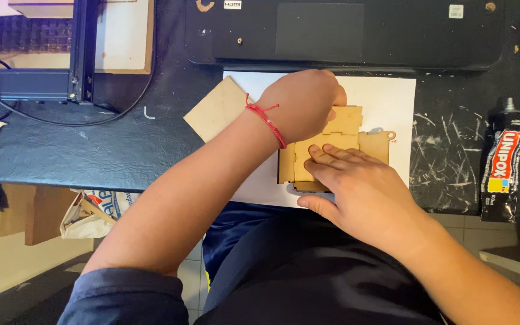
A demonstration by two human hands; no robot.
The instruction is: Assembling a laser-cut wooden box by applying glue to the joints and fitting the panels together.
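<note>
Right fingers [326, 157]: stretched out flat and together, pressing down on the top face of the wooden piece, not curled around anything.
Right hand [356, 189]: lies palm down over the lower right part of the piece, thumb along its near edge.
Left fingers: curled over the far upper part of the piece and hidden behind the back of the hand; whether they pinch it cannot be told.
Left hand [302, 105]: rests on the piece's far side, a red string bracelet [266, 119] around the wrist.
Wooden piece [344, 141]: flat tan laser-cut panels with notched edges, a small tab with a hole at its right end, lying on the white sheet.
White sheet [392, 99]: spread on the counter, under the piece.
Loose wooden panel [216, 108]: plain, tilted, just left of the left wrist, partly on the sheet.
Counter [109, 150]: dark, scuffed with pale marks at right.
Glue tube [502, 162]: black, well right of the hands.
Laptop [344, 33]: black, closed, beyond the sheet.
</note>
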